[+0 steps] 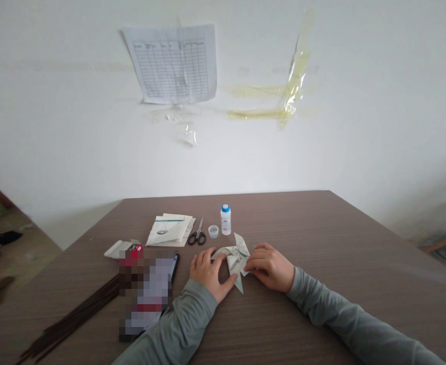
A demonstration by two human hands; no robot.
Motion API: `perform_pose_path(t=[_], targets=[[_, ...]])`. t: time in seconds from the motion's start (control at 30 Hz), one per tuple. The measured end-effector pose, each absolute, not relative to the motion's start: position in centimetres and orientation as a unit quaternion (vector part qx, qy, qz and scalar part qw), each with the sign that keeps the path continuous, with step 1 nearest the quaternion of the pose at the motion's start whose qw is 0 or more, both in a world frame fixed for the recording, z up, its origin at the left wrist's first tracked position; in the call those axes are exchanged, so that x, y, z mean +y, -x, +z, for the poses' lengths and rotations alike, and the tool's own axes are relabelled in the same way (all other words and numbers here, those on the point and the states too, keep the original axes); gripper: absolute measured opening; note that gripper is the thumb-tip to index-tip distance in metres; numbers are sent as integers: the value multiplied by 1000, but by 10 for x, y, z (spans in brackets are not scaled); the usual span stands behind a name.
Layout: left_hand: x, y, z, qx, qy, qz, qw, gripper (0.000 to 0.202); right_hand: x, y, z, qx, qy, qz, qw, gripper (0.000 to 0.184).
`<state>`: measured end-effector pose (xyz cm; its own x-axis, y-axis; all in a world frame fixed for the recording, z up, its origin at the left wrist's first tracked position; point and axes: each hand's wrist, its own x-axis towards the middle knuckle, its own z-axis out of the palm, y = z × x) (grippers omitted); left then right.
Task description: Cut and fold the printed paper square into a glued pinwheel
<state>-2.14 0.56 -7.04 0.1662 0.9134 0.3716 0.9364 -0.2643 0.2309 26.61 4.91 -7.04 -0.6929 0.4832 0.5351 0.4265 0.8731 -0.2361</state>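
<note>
The fingers of our right hand (271, 267) are bent and pinch the right edge of a folded paper (236, 257), which lies on the table (340, 238) between our hands, its points spread like a pinwheel. Our left hand (207, 276) is spread wide, thumb and fingers apart, fingertips at the paper's left side and thumb by its lower point. Just beyond we have a white bottle (226, 223) with a blue cap, a small clear cup (213, 232) beside it, scissors (197, 234) with black handles and a stack of papers (169, 230). Left of our left hand lie a partly blurred phone (150, 299), an opened small box (117, 249) and a bundle of thin dark sticks (74, 319). A printed sheet (173, 63) hangs on the wall.
</note>
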Motion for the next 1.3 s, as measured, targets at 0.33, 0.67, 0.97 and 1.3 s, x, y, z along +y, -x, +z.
perform_pose_path(t=[0.33, 0.67, 0.97, 1.3], targets=[[15, 30, -88, -587, 772, -243, 32, 68, 54, -265, -84, -883, 316, 111, 328, 25], [21, 26, -95, -530, 804, -272, 5, 84, 49, -253, -89, -833, 398, 98, 372, 15], [33, 25, -116, -533, 799, -278, 6, 83, 51, -254, -93, -857, 356, 25, 372, 17], [22, 24, -96, -541, 802, -252, -10, 77, 47, -252, -90, -859, 389, -13, 333, 35]])
